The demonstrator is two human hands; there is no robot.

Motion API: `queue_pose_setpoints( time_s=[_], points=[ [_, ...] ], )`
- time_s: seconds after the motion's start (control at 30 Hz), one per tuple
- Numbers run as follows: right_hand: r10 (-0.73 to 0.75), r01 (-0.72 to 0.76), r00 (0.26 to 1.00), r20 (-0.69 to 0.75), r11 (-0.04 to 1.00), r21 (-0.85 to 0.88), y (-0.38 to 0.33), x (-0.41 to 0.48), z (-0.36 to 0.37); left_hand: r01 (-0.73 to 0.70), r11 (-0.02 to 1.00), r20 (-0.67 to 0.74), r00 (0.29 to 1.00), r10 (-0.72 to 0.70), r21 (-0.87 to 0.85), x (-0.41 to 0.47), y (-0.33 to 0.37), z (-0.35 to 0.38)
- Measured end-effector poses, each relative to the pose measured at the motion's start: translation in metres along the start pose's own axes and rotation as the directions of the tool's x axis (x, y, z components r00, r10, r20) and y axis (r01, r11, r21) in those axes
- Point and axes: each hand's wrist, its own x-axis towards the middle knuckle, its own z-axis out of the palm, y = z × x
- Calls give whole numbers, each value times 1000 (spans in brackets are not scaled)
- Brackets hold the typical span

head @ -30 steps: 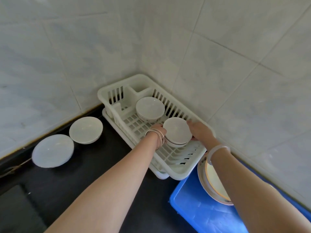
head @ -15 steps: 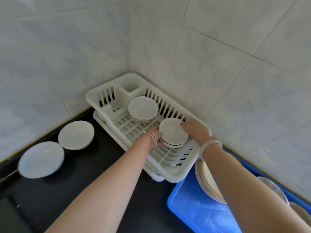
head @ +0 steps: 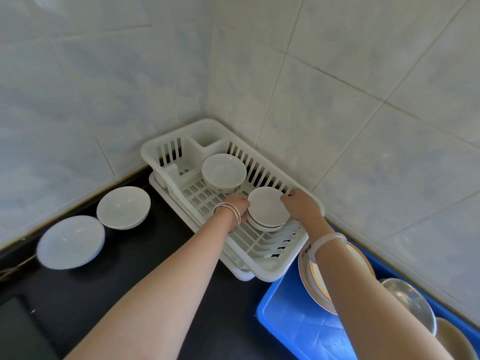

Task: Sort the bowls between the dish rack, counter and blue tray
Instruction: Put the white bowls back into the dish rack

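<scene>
A white dish rack point(head: 262, 266) sits in the tiled corner on the black counter point(head: 145, 258). Inside it, a small stack of white bowls point(head: 266, 207) rests near the middle, and both hands grip it: my left hand point(head: 237, 203) on its left side, my right hand point(head: 298, 206) on its right. A second stack of white bowls point(head: 224, 171) stands farther back in the rack. On the counter to the left lie a white bowl point(head: 123, 207) and a white plate point(head: 70, 241). The blue tray point(head: 291, 307) is at the lower right.
In the blue tray lean an orange-rimmed plate point(head: 311, 279), a metal bowl point(head: 413, 300) and a beige dish point(head: 453, 339). Tiled walls close in behind and to the right of the rack. A dark recessed panel point(head: 23, 331) sits at the counter's lower left.
The view has shifted slightly, so more of the blue tray's dishes show at the right. Both hands stay on the same stack of bowls in the rack.
</scene>
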Motion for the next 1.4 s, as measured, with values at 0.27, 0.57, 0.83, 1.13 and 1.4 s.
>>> queue_pose_setpoints(
  time_s=[0.27,0.57,0.83,1.13,1.4],
  points=[
    [-190,205,979,-80,935,289,-41,-61,18,-250,948,-158,946,282,195,-45,2,-57],
    [-322,247,940,110,868,430,-113,-117,148,-200,898,-584,700,411,393,-126,-70,-163],
    [-264,206,928,262,952,226,-157,-90,223,34,927,-818,484,311,373,-127,-126,-247],
    [-68,-102,956,286,835,541,-188,-64,251,-196,981,-870,482,104,9,-115,-143,-276],
    [-173,23,967,189,794,608,-194,-75,232,-312,942,-852,521,58,-127,-111,-148,-287]
  ],
)
